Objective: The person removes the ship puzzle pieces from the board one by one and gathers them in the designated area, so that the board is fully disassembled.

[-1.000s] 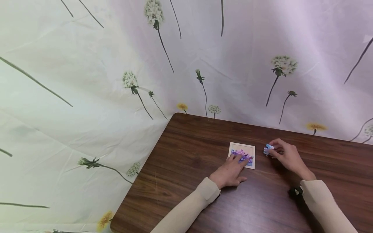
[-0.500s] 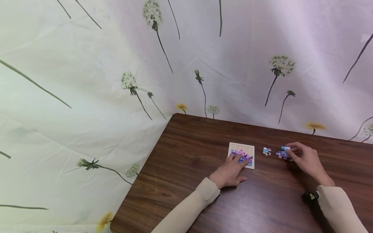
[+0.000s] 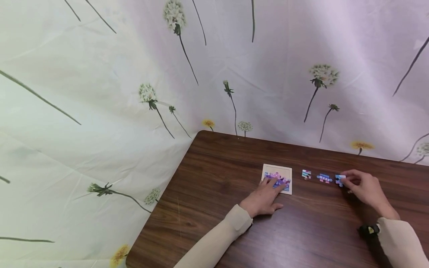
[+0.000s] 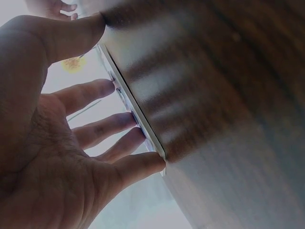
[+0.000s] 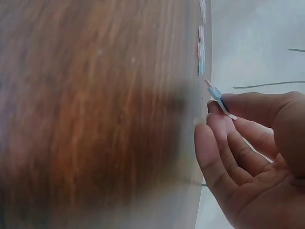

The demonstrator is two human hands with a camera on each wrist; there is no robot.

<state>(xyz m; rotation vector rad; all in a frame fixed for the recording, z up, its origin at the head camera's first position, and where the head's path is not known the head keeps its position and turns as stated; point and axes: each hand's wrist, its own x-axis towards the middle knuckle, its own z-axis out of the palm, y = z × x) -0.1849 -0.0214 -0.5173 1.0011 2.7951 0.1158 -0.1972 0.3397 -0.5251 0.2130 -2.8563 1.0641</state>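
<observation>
The left hand (image 3: 264, 195) lay flat, fingers straight, pressing the small square cream puzzle board (image 3: 277, 178) on the brown wooden table (image 3: 218, 178). Farther right, the right hand (image 3: 363, 188) pinched a blue cardboard puzzle piece (image 3: 340, 179), seemingly tilted, setting pieces out in a row; releasing it looked next.

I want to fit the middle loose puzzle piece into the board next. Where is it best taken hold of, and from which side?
The middle loose piece lies flat on the table, apart from its neighbours, so probably come from above and pinch its near and far edges with the fingers. The right hand already pinches the rightmost piece; the left hand rests on the puzzle board.
</observation>
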